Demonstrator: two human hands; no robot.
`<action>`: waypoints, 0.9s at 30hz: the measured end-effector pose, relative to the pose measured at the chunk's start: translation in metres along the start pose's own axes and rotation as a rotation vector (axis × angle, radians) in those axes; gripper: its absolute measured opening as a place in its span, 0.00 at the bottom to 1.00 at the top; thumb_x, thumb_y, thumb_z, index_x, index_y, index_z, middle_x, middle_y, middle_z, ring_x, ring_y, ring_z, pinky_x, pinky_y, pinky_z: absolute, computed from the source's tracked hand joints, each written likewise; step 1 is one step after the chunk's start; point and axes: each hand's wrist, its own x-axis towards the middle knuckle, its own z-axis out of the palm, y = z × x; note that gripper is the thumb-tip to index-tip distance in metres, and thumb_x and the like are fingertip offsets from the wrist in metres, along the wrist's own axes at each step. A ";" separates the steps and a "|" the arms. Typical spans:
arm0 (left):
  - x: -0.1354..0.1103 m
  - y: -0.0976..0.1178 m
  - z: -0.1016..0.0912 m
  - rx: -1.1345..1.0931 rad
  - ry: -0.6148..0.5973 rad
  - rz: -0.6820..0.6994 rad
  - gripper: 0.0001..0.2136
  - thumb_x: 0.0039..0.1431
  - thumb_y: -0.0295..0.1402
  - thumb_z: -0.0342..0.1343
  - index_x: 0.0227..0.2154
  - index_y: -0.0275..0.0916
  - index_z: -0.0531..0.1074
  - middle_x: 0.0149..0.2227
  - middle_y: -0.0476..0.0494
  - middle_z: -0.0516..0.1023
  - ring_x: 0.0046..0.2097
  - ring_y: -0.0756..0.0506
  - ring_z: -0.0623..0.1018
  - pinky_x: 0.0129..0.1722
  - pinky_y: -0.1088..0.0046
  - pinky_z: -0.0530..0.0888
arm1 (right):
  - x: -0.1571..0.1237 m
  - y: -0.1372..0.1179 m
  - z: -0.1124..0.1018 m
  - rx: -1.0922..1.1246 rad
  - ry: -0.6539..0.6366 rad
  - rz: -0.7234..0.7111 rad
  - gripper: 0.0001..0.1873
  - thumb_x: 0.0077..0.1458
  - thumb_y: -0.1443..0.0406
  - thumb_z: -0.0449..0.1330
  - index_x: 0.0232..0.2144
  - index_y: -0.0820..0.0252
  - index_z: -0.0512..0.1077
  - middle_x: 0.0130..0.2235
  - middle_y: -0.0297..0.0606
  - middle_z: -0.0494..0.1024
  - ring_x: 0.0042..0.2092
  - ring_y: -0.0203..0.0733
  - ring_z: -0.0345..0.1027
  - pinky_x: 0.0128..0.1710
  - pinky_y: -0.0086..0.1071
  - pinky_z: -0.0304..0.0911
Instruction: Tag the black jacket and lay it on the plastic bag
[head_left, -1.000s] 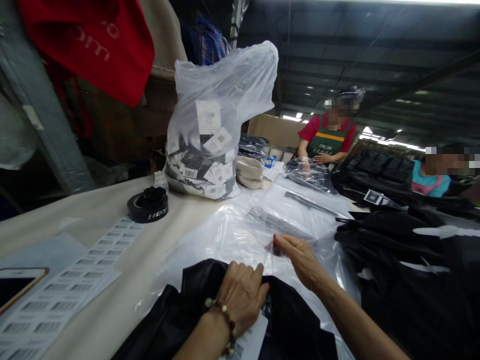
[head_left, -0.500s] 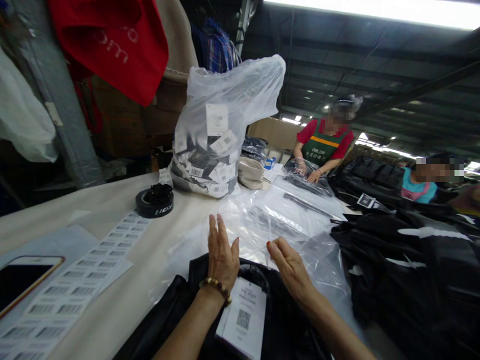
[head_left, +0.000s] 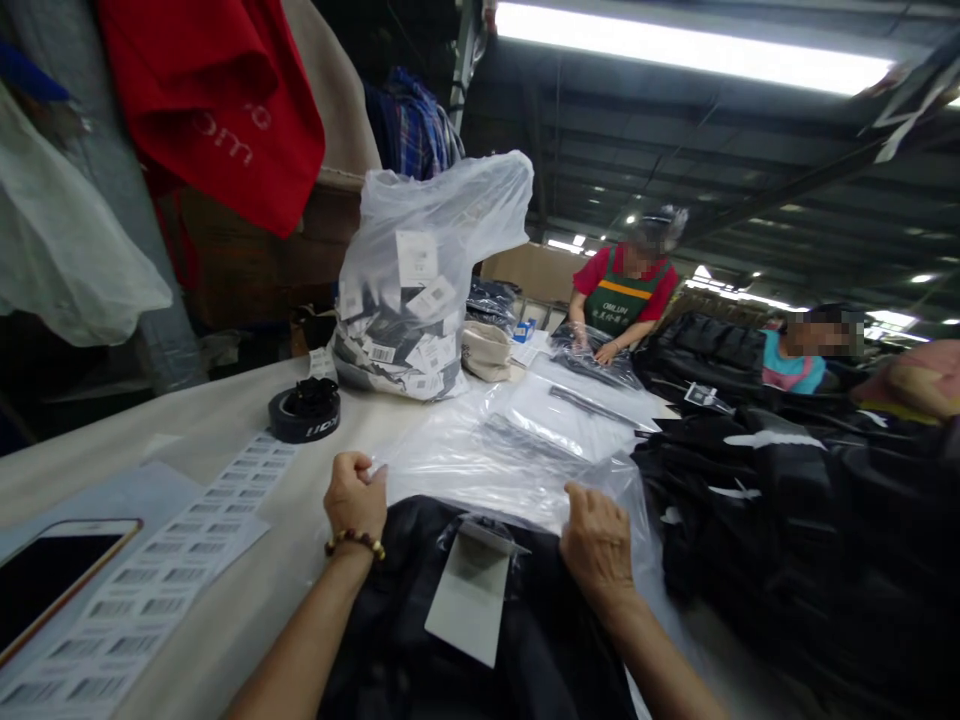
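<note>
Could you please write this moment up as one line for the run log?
left hand: grips clear plastic bag edge | right hand: grips same bag | folded black garment with white hang tag: beneath hands

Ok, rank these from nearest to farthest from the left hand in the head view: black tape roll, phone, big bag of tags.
From the left hand:
1. Black tape roll, just beyond it, slightly left.
2. Big bag of tags, farther back on the table.
3. Phone, far left at the table's edge.
</note>
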 end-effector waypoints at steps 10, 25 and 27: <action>0.016 -0.017 -0.060 0.238 -0.464 0.122 0.09 0.48 0.29 0.52 0.19 0.42 0.57 0.17 0.54 0.61 0.24 0.48 0.63 0.27 0.74 0.57 | -0.085 0.060 -0.031 0.023 -0.229 0.454 0.13 0.52 0.71 0.47 0.40 0.64 0.67 0.39 0.51 0.72 0.40 0.51 0.67 0.34 0.36 0.55; -0.020 -0.063 -0.124 0.122 -0.480 0.134 0.04 0.49 0.31 0.51 0.22 0.41 0.63 0.25 0.51 0.66 0.30 0.47 0.67 0.33 0.74 0.60 | -0.120 0.043 -0.035 0.601 -0.316 0.428 0.17 0.49 0.53 0.44 0.31 0.56 0.66 0.33 0.40 0.77 0.37 0.44 0.71 0.40 0.32 0.62; -0.015 -0.063 -0.119 0.055 -0.430 0.058 0.06 0.48 0.31 0.53 0.19 0.41 0.65 0.25 0.51 0.64 0.29 0.47 0.66 0.32 0.74 0.60 | -0.116 0.045 -0.031 0.573 -0.334 0.452 0.15 0.49 0.54 0.45 0.29 0.56 0.66 0.31 0.41 0.76 0.36 0.45 0.71 0.39 0.33 0.62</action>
